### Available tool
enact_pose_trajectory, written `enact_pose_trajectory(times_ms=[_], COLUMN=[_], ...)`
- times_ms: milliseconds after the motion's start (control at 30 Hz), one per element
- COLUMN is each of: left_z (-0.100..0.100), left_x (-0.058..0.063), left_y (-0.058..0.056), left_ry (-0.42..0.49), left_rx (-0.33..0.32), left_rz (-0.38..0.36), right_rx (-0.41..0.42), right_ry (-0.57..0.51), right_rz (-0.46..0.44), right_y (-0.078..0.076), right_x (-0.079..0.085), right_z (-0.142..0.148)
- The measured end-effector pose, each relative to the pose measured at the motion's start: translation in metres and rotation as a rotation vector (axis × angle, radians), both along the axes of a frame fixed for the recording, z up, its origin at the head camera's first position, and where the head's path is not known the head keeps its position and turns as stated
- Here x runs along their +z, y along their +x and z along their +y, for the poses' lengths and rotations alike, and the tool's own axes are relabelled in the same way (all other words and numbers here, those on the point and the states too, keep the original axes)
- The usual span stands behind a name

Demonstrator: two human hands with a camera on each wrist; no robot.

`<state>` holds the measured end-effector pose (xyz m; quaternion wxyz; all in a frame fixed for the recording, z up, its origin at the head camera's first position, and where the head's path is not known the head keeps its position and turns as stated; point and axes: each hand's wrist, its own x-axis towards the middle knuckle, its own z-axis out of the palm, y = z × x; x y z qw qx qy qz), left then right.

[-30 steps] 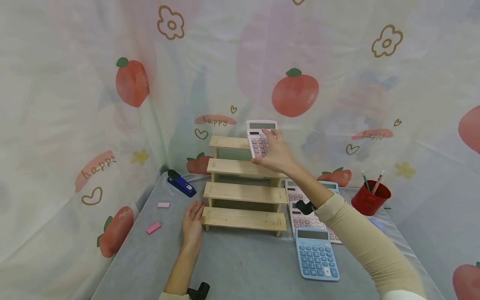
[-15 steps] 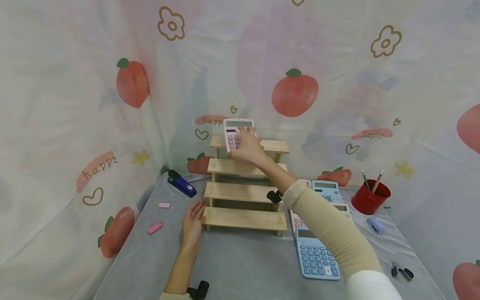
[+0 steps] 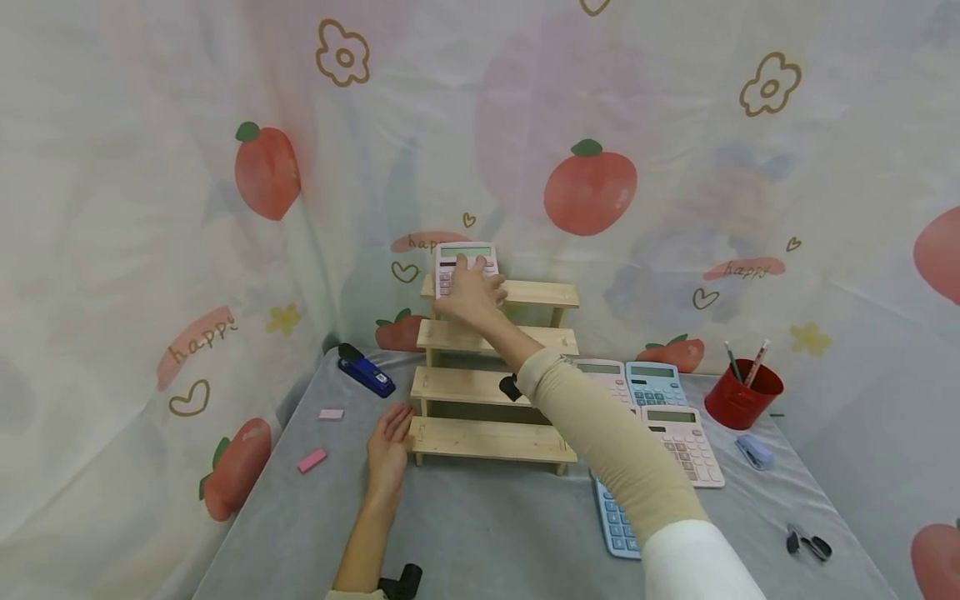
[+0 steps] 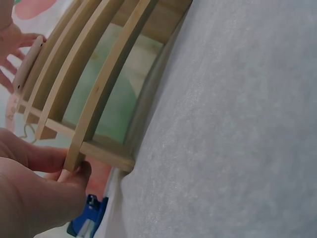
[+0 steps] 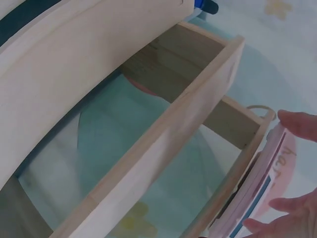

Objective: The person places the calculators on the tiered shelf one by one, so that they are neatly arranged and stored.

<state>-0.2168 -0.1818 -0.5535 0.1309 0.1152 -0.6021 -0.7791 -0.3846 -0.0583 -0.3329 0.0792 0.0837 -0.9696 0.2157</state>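
Observation:
A four-tiered shape of pale wood, a stepped display stand (image 3: pixel 491 437), stands on the grey cloth. My right hand (image 3: pixel 472 300) holds a pink calculator (image 3: pixel 467 251) at the left end of the top step, thumb at one edge and fingers spread over the keys. In the right wrist view the calculator (image 5: pixel 255 191) leans along the top board, its back toward the wood. Down at the bottom step, my left hand (image 3: pixel 387 450) grips the board's left end; thumb and fingers (image 4: pixel 47 158) pinch it in the left wrist view.
Right of the stand lie pink calculators (image 3: pixel 684 450) and blue calculators (image 3: pixel 654 381), partly behind my right sleeve. Beyond them are a red bucket (image 3: pixel 742 402) with pencils, a lilac stapler (image 3: pixel 754 452) and a black-handled tool (image 3: pixel 808 543). A blue stapler (image 3: pixel 365 370) and pink erasers (image 3: pixel 312 459) lie left.
My right hand has carried the pink calculator left and slightly down, from above the stand's middle to the top step's left end. My left hand stays at the bottom step.

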Motion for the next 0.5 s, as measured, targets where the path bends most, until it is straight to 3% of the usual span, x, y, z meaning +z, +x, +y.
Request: enact_pose_trajectory(times_ms=[267,500], left_z=[0.001,0.002], left_x=[0.001,-0.001], left_y=[0.001,0.000], left_ry=[-0.013,-0.010], left_rx=[0.009,0.015], left_rz=[-0.032,-0.018], right_rx=[-0.073,-0.042], right_ry=[0.026,0.069], right_rz=[0.034,0.062], right_y=[0.001,0.007], right_x=[-0.004,-0.004], right_z=[-0.014,0.002])
